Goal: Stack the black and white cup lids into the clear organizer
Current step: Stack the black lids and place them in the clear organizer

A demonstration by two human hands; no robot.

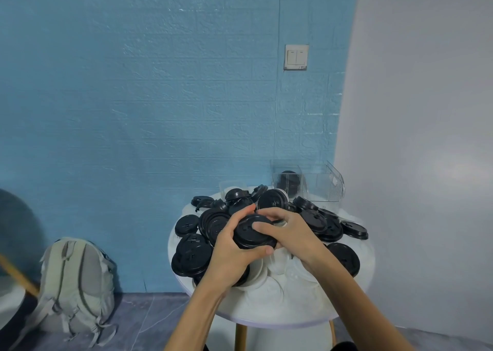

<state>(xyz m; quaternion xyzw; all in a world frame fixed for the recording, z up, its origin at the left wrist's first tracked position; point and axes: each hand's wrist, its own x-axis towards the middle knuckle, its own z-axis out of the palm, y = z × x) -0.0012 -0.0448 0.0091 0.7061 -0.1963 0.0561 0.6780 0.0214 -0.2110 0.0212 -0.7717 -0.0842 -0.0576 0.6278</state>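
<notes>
A small stack of black lids [249, 234] is held between both hands over the middle of the round white table [280, 313]. My left hand [233, 254] grips it from the left and below. My right hand [286, 228] grips it from the right, thumb lying on the top lid. Several loose black lids [192, 254] are heaped around the hands, and white lids [282, 273] lie beneath my wrists. The clear organizer [317, 183] stands at the table's far right edge, with a stack of black lids [289, 181] inside its left compartment.
A blue textured wall is close behind the table, and a white wall stands to the right. A grey backpack [77, 286] leans on the floor at the left. A clear cup [232, 186] sits behind the lid heap.
</notes>
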